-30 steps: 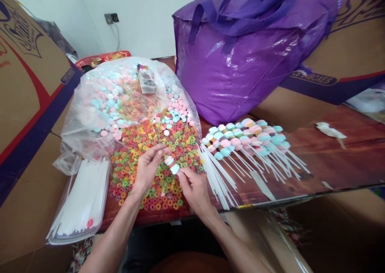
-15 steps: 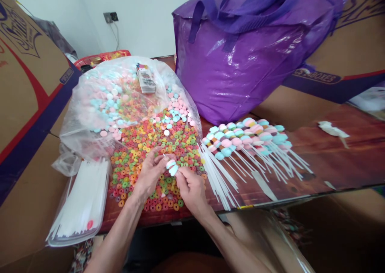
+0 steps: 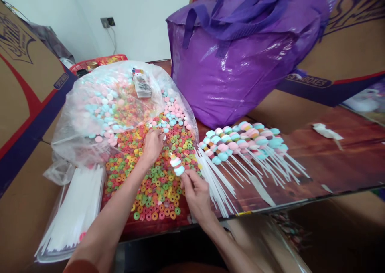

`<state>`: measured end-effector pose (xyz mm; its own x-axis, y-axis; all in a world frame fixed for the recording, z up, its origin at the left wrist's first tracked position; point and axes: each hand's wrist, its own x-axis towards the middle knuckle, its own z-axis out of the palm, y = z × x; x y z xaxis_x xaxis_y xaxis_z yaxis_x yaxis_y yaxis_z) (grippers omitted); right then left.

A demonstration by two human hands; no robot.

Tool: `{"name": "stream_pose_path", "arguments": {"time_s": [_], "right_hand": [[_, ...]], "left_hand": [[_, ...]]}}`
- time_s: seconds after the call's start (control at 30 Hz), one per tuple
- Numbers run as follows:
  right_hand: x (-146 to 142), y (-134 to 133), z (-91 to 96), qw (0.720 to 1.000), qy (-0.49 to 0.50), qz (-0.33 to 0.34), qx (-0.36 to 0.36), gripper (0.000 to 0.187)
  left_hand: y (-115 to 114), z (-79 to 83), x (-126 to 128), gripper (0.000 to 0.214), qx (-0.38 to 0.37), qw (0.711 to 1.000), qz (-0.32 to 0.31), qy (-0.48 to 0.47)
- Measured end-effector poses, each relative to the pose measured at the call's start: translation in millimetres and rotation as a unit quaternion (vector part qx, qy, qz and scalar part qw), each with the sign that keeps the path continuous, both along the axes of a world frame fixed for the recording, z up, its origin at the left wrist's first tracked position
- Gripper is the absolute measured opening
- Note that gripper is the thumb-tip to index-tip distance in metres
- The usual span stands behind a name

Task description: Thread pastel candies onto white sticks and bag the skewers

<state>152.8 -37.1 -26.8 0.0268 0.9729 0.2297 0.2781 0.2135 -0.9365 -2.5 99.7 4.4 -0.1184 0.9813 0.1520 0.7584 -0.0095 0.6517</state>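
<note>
My right hand (image 3: 197, 193) pinches the stick of a candy skewer (image 3: 178, 165), held upright with white, pink and blue marshmallows and a cereal ring near its top. Over the far part of a heap of colourful cereal rings (image 3: 156, 176) is my left hand (image 3: 154, 144); its bent fingers close on a small white marshmallow (image 3: 164, 137), partly hidden. Pink and blue marshmallows (image 3: 176, 110) lie just beyond it. To the right, several finished skewers (image 3: 246, 138) rest in a stack, beside a bundle of bare white sticks (image 3: 215, 180).
A clear plastic bag (image 3: 75, 104) of marshmallows and rings lies at the left back, with a stack of small printed packets (image 3: 141, 83) on it. White sticks fill a plastic tub (image 3: 72, 213). A purple bag (image 3: 234, 72) stands behind the skewers, and cardboard boxes (image 3: 27, 116) flank the table.
My left hand has left the skewer and reached forward to the marshmallow on the heap. The skewer stays in my right hand, now showing a ring at its top. The view has shifted slightly.
</note>
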Motion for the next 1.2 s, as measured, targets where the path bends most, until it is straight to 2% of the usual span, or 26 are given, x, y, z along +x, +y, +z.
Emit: {"name": "stream_pose_path", "arguments": {"time_s": [0.07,0.17,0.33,0.43,0.53,0.67,0.8,0.97,1.1,1.2], "right_hand": [[-1.0,-2.1,-1.6,1.0,-0.005,0.005,0.006,0.029],[-1.7,-3.6,-0.9,1.0,-0.005,0.009,0.014,0.029],[-1.0,-2.3,1.7,1.0,0.003,0.014,0.015,0.027],[-1.4,-1.6,1.2,1.0,-0.007,0.014,0.017,0.028],[-1.7,-1.6,0.1,1.0,-0.013,0.013,0.013,0.028],[-1.0,-2.3,-0.2,1.0,-0.016,0.016,0.007,0.028],[-0.2,-2.4,-0.1,1.0,0.0,0.008,0.01,0.027],[-0.5,-2.6,0.5,1.0,0.016,-0.005,0.009,0.028],[-0.7,-2.9,0.6,1.0,0.0,0.003,0.014,0.028],[-0.8,-3.2,-0.9,1.0,-0.01,0.005,0.016,0.028]], "left_hand": [[9.5,-1.6,5.9,0.015,-0.037,0.995,-0.002,0.098],[11.0,-5.5,12.7,0.023,-0.06,0.986,-0.008,0.158],[13.8,-10.3,3.5,0.02,0.006,0.992,-0.028,0.123],[24.8,-9.3,-1.5,0.02,0.029,0.987,-0.103,0.119],[36.1,-7.4,0.7,0.021,0.002,0.978,-0.164,0.13],[37.2,-4.0,2.7,0.018,0.01,0.983,-0.149,0.108],[9.8,5.5,-6.8,0.012,0.019,0.995,-0.092,-0.029],[-57.7,19.6,-17.1,0.013,-0.029,0.98,-0.105,-0.168],[-102.3,12.0,-21.3,0.014,-0.061,0.974,-0.118,-0.182],[-116.3,2.9,-27.4,0.016,-0.078,0.967,-0.106,-0.216]]}}
